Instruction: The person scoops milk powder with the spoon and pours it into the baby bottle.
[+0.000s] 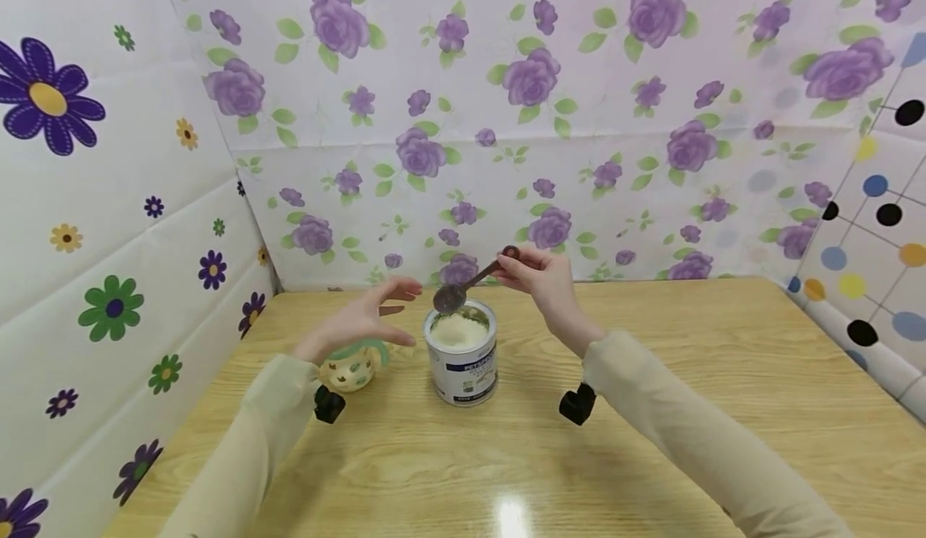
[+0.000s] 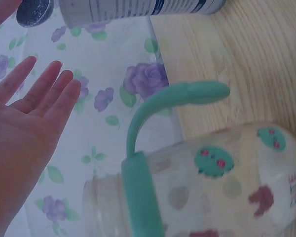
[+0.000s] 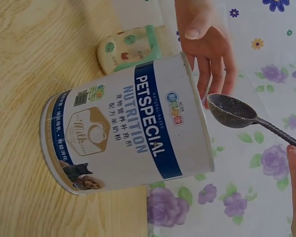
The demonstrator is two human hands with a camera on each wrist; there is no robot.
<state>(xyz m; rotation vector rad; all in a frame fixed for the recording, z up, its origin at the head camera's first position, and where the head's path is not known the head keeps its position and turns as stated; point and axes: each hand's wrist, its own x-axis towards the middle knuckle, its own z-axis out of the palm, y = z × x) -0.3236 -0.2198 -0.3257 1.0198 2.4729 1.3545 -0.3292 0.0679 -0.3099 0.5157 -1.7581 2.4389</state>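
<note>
- Spoon (image 1: 450,298), dark: handle being pinched by the right hand (image 1: 537,274); long axis slanting down leftward; bowl hanging just above the can's far-left rim.
- Can (image 1: 463,373), one: standing upright between the hands, pale powder (image 1: 459,330) showing inside.
- Left hand (image 1: 367,314): fingers spreading, holding nothing, facing the can from its left.
- Bottle (image 1: 350,371), green-handled: standing left of the can, left hand being nearer.
</note>
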